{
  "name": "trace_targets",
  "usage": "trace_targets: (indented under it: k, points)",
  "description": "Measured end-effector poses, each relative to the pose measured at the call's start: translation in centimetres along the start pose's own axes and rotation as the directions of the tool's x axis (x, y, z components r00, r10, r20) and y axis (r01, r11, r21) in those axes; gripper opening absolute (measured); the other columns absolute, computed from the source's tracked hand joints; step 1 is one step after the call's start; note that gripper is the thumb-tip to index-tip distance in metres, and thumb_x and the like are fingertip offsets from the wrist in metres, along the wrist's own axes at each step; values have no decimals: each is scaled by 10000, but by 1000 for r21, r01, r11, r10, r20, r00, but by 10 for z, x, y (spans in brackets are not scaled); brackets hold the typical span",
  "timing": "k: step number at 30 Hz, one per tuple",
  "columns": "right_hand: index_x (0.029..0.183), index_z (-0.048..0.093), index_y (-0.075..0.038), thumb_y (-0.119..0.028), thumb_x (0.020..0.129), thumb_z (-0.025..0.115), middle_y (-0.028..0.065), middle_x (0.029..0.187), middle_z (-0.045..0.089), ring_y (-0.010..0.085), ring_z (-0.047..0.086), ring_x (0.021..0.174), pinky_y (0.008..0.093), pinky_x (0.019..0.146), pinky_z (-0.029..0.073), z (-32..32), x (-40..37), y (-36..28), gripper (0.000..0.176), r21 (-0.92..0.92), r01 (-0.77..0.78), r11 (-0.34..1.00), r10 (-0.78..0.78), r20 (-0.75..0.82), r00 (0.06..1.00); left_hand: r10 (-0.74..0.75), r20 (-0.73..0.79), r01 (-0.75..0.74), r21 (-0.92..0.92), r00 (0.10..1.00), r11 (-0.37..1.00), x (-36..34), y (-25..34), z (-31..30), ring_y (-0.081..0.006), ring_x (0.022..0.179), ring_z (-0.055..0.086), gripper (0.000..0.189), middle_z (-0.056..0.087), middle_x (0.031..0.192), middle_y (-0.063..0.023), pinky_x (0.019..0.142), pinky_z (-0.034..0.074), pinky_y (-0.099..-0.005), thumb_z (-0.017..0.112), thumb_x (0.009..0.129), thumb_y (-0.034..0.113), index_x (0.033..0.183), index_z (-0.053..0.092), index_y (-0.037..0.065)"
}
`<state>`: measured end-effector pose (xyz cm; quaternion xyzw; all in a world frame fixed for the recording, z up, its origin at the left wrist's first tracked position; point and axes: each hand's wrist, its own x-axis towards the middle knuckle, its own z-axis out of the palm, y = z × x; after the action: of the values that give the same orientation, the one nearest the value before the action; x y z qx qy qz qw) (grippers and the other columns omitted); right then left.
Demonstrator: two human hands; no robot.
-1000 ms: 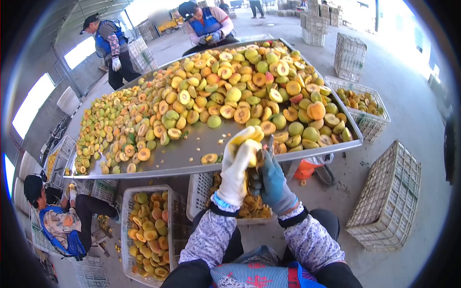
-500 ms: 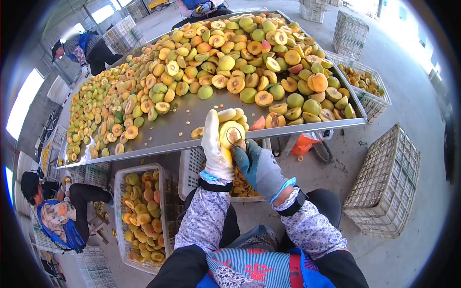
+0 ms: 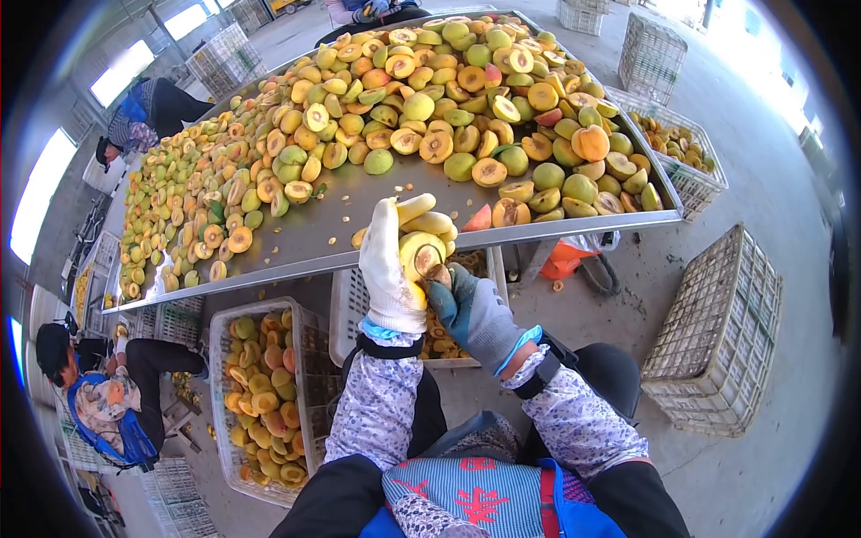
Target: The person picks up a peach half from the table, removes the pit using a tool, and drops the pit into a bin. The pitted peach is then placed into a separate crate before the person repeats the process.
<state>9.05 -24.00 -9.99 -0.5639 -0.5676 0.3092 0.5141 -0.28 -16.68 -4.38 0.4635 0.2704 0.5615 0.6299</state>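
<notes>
My left hand, in a white glove, holds a yellow peach half with its cut face and brown pit hollow turned toward my right hand. My right hand, in a grey-blue glove, is closed in a pinch at the edge of that hollow. A small brown piece shows at its fingertips; what it is I cannot tell. Both hands are just off the near edge of the metal table, which bears a big heap of halved peaches. Below the hands stands a white crate with yellow pieces inside.
A crate of peach halves stands to my left and an upended crate to my right. Another fruit-filled crate is by the table's right end. A person sits at left; others are beyond the table.
Both hands have shifted slightly left and down with the peach half, and its cut face shows more fully. A person at the far left has bent lower.
</notes>
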Motion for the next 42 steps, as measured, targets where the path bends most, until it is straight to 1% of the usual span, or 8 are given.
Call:
trace_targets:
  k: [3, 17, 20, 21, 24, 27, 40, 42]
  points:
    - [1109, 637, -10, -265, 1059, 530, 117, 944, 732, 146, 641, 854, 340, 781, 525, 9, -5, 1, 281, 269, -49, 962, 38, 45, 998, 36, 22, -38, 88, 999, 995, -1, 2, -1, -241, 766, 696, 569, 703, 873, -145, 723, 582, -339, 427, 1072, 462, 1164, 658, -49]
    - [907, 580, -106, -397, 1097, 402, -20, 598, 515, 75, 456, 450, 253, 391, 344, 9, -9, -34, 391, 583, -439, 684, 359, 254, 898, 39, 12, -39, 49, 999, 998, -4, -5, -3, -217, 804, 683, 546, 713, 946, -158, 753, 568, -327, 472, 1063, 461, 1213, 646, -34]
    - [917, 570, -97, -403, 1097, 395, -11, 603, 524, 90, 459, 429, 271, 369, 354, 14, -13, -17, 396, 438, -328, 837, 244, 238, 940, -114, 68, 105, 118, 991, 987, -1, 4, -12, -208, 742, 676, 540, 721, 864, -150, 715, 564, -320, 484, 1061, 455, 1108, 697, -39]
    - [920, 563, -87, -409, 1094, 398, 0, 615, 543, 108, 458, 408, 282, 352, 359, 25, -5, -15, 401, 342, 28, 939, -44, 39, 998, -119, 80, 102, 190, 990, 976, 2, 11, -11, -202, 681, 666, 544, 716, 791, -144, 668, 551, -307, 495, 1059, 444, 1013, 726, -45]
    - [915, 547, -109, -457, 1088, 398, -25, 606, 488, 90, 392, 397, 264, 340, 317, 11, -14, -27, 416, 361, -417, 834, 323, 293, 900, -163, 211, 95, 298, 964, 950, 10, 12, -22, -200, 663, 659, 529, 716, 796, -149, 643, 538, -301, 494, 1060, 421, 1009, 727, -51]
    - [911, 521, -138, -556, 1069, 368, -55, 585, 396, 70, 315, 394, 244, 335, 260, -3, -15, -27, 472, 578, -759, 300, 199, 740, 642, -238, 342, 207, 124, 909, 970, 14, 17, -28, -200, 617, 642, 500, 705, 757, -148, 586, 523, -309, 509, 1051, 383, 1003, 723, -66]
    - [886, 495, -187, -704, 998, 390, -67, 571, 354, 71, 293, 388, 246, 326, 223, -10, -21, -13, 539, 550, -804, 226, 136, 800, 585, -292, 388, 213, 233, 874, 949, 19, 5, -27, -173, 607, 675, 497, 715, 723, -134, 557, 521, -249, 506, 1052, 374, 946, 737, -52]
    - [896, 494, -188, -698, 1001, 392, -64, 571, 353, 82, 283, 382, 244, 325, 226, -16, -20, -16, 530, 414, -766, 492, 404, 671, 622, -306, 407, 218, 247, 860, 944, 21, -4, -30, -150, 629, 676, 394, 731, 748, -125, 575, 516, -257, 561, 1028, 301, 903, 733, -30]
